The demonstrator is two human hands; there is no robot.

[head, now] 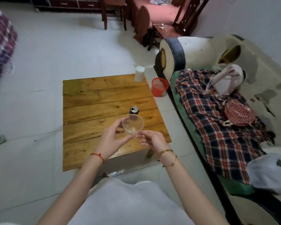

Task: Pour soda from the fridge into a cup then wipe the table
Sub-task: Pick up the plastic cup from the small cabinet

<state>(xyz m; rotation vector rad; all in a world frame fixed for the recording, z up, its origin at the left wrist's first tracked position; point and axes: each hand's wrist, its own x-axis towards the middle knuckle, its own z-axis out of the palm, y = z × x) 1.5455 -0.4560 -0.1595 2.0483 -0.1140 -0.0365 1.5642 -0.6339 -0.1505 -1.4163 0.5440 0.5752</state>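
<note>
Fingers of the left hand (111, 138) and right hand (152, 138) pinch opposite sides of a clear plastic cup (133, 125), held tilted above the wooden table (96, 101). Opened soda can (134, 110) stands just beyond; white jar (139, 74) at far corner.

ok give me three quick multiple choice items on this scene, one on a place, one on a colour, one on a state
1. Where does the soda can stand?
A. on the wooden table
B. on the floor
C. on the sofa

2. What colour is the small basket beside the table?
A. blue
B. red
C. green

3. The clear cup is:
A. full of soda
B. lying on the table
C. empty, held above the table

Answers: 1 A, the can sits upright on the planks. 2 B, its mesh is red. 3 C, the left hand and right hand hold it and nothing is inside.
</note>
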